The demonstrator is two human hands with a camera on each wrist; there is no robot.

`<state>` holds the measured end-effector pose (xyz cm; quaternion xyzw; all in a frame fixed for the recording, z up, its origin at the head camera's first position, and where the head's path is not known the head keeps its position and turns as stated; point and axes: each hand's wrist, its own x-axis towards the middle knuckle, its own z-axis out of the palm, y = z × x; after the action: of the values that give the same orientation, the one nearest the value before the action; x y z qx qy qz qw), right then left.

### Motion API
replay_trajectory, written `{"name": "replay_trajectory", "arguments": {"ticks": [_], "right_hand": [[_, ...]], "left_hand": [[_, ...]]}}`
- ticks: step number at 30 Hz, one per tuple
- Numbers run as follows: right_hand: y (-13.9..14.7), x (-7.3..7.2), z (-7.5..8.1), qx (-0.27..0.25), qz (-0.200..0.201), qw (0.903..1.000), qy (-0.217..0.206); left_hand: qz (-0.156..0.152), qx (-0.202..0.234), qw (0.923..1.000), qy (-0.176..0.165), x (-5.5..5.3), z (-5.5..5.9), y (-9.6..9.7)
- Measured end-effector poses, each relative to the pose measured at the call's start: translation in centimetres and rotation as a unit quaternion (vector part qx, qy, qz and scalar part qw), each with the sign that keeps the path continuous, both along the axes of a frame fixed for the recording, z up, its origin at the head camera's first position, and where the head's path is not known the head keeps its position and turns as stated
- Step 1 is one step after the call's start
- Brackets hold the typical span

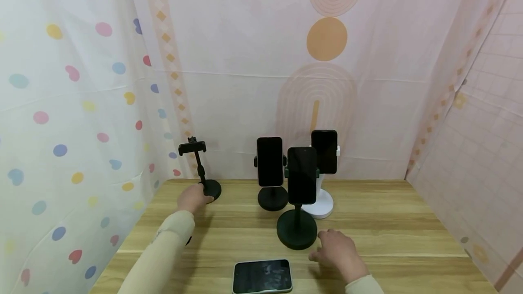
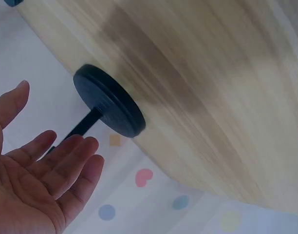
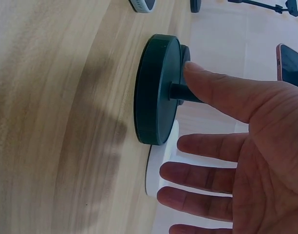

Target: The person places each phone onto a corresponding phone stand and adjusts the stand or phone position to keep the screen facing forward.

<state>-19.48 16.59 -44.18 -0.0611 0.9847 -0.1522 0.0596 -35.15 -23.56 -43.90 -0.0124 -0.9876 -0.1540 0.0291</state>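
Note:
At the table's back left stands a black phone stand (image 1: 212, 188) with no phone in its clamp. My left hand (image 1: 193, 198) reaches to its round base; the left wrist view shows the fingers (image 2: 73, 161) loosely spread, overlapping the pole, with nothing gripped. My right hand (image 1: 337, 251) hovers just right of a dark green phone stand (image 1: 297, 230) that carries a phone (image 1: 302, 176). Its fingers (image 3: 197, 175) are extended and apart, with the thumb overlapping the green stand's pole in the right wrist view. Both palms hold nothing.
A black stand (image 1: 273, 198) and a white stand (image 1: 320, 205), each with an upright phone, stand behind the green one. Another phone (image 1: 262, 276) lies flat at the table's front. Patterned curtains (image 1: 245, 58) surround the wooden table (image 1: 388, 221) at back and sides.

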Motion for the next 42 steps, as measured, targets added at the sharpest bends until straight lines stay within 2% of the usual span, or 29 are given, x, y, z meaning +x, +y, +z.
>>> {"name": "replay_trajectory", "arguments": {"ticks": [6, 13, 21, 26, 31, 36, 39, 42], "right_hand": [[0.1, 0.1, -0.2, 0.001, 0.0, 1.0, -0.002], [0.4, 0.4, -0.4, 0.006, -0.003, 1.0, 0.002], [0.6, 0.6, -0.6, 0.008, -0.008, 0.9999, -0.007], [0.7, 0.6, -0.6, 0.014, -0.013, 0.9998, -0.01], [0.6, 0.6, -0.7, 0.019, -0.015, 0.9997, -0.008], [0.7, 0.7, -0.6, 0.017, -0.016, 0.9997, -0.009], [0.7, 0.6, -0.5, 0.015, -0.014, 0.9998, -0.004], [0.6, 0.6, -0.6, 0.015, -0.012, 0.9998, 0.001]], "left_hand": [[0.012, 0.015, 0.9998, -0.004, -1.1, 0.6, -0.8], [0.028, 0.027, 0.9992, -0.004, -2.1, 2.2, -1.3], [0.022, 0.04, 0.9988, 0.013, -2.5, 4.0, -1.0], [0.035, 0.057, 0.9976, 0.018, -2.7, 4.9, -0.7], [0.039, 0.097, 0.9941, 0.026, -3.0, 5.6, -0.8], [0.023, 0.165, 0.986, 0.007, -3.7, 5.8, -1.0], [0.029, 0.197, 0.9799, 0.003, -3.8, 5.8, -1.2], [0.042, 0.212, 0.9762, 0.018, -3.7, 5.7, -1.4]]}}
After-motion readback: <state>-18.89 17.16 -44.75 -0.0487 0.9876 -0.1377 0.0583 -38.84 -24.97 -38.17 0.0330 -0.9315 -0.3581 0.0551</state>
